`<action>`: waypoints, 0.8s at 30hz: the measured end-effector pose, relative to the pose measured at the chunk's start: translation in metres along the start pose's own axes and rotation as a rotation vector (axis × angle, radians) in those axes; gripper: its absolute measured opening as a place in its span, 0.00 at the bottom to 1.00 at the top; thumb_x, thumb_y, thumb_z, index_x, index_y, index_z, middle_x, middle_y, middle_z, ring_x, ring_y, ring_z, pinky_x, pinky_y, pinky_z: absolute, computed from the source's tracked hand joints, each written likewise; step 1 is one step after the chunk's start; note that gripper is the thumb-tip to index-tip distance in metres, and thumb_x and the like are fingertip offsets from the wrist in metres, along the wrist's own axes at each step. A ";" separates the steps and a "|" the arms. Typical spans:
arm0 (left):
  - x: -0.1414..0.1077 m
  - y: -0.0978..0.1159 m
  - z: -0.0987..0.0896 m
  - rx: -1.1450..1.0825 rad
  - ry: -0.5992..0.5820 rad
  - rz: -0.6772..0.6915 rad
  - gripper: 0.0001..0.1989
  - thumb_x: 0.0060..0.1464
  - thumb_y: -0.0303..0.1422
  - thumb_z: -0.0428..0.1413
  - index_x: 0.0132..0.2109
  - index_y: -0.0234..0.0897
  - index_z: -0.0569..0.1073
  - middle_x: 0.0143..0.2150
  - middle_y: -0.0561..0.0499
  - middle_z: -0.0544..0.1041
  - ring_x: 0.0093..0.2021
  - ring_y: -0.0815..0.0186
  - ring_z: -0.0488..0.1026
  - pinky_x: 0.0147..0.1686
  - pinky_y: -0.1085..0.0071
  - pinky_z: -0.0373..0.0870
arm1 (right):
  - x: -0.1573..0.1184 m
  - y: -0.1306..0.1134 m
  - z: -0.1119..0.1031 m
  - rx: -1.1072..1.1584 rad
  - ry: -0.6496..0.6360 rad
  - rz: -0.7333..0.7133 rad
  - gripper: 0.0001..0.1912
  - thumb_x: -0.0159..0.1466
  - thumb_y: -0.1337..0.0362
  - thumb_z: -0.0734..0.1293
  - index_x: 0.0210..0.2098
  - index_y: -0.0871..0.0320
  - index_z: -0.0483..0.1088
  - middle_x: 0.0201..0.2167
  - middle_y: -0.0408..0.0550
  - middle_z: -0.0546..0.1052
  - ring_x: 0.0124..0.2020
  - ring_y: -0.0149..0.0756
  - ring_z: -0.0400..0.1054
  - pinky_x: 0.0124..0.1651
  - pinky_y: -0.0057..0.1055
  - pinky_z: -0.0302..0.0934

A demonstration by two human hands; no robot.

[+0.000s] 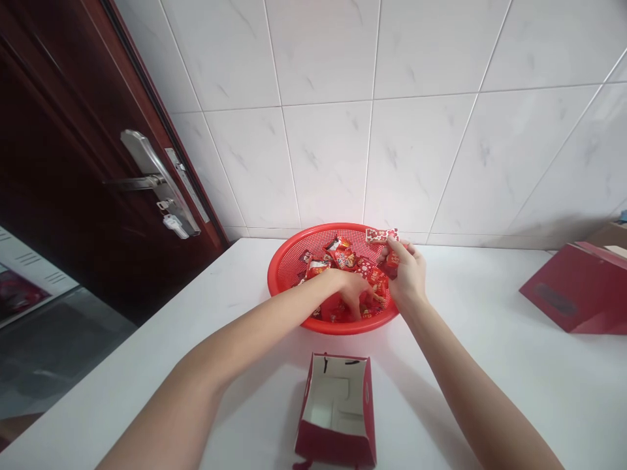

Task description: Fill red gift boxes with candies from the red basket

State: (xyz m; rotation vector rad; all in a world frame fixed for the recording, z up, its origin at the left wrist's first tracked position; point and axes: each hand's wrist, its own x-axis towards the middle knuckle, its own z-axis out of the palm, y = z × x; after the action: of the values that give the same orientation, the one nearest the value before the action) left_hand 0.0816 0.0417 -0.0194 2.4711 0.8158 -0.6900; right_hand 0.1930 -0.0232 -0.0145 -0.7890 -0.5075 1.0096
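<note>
While the left hand (356, 292) reaches down among the wrapped packets (341, 253) in the red basket (280, 261), the right hand (409, 267) is raised at the basket's right side. Entries, as seen from the head view:

Item: basket, round, perforated, wide-rimmed, standing on the white surface (235, 287) close to the tiled wall (323, 156).

Item: packets, several, mostly red with white, black and gold printing, lying loosely inside the basket.

Item: left hand, fingers bent and partly spread, pointing down into the packets (whether it grips one, I cannot tell).

Item: right hand, thumb and fingers pinching a small white-and-red patterned packet (382, 235) by its right end, above the basket's rim; a red wrapper (392, 260) shows at the same hand's fingers, below.

Item: open box (336, 445), dark red outside, white within, upright on the surface in front of the basket and between the forearms; short dark cords show at its far inner edge, and a dark red cord at its near side.

Item: dark red carton (571, 287), angular, on the surface well to the right.

Item: wooden door (73, 163), dark brown, at far left, with a metal handle (161, 183) and keys (174, 223) (hanging from the lock).
</note>
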 end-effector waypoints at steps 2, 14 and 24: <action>0.004 -0.001 0.002 0.009 0.028 -0.005 0.23 0.39 0.32 0.67 0.47 0.45 0.79 0.44 0.54 0.82 0.43 0.57 0.77 0.41 0.67 0.72 | 0.000 0.000 0.000 -0.017 0.000 0.001 0.21 0.44 0.58 0.81 0.24 0.57 0.66 0.17 0.37 0.70 0.19 0.26 0.63 0.20 0.21 0.57; -0.002 -0.007 -0.002 -0.047 0.236 0.201 0.14 0.46 0.31 0.63 0.43 0.42 0.80 0.48 0.52 0.79 0.47 0.59 0.75 0.43 0.69 0.71 | -0.002 0.000 0.001 -0.031 -0.010 -0.009 0.18 0.46 0.59 0.80 0.24 0.57 0.67 0.17 0.37 0.70 0.18 0.26 0.63 0.21 0.23 0.58; 0.007 -0.007 -0.006 0.321 0.458 0.009 0.06 0.46 0.26 0.61 0.34 0.38 0.81 0.51 0.44 0.77 0.49 0.53 0.74 0.49 0.61 0.71 | 0.000 -0.001 0.002 -0.023 -0.002 0.005 0.21 0.45 0.59 0.81 0.24 0.56 0.65 0.17 0.37 0.71 0.18 0.26 0.64 0.20 0.22 0.58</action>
State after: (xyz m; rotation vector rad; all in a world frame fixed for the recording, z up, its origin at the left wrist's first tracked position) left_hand 0.0839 0.0528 -0.0202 2.9811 0.9090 -0.2620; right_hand 0.1926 -0.0227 -0.0128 -0.8097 -0.5199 1.0114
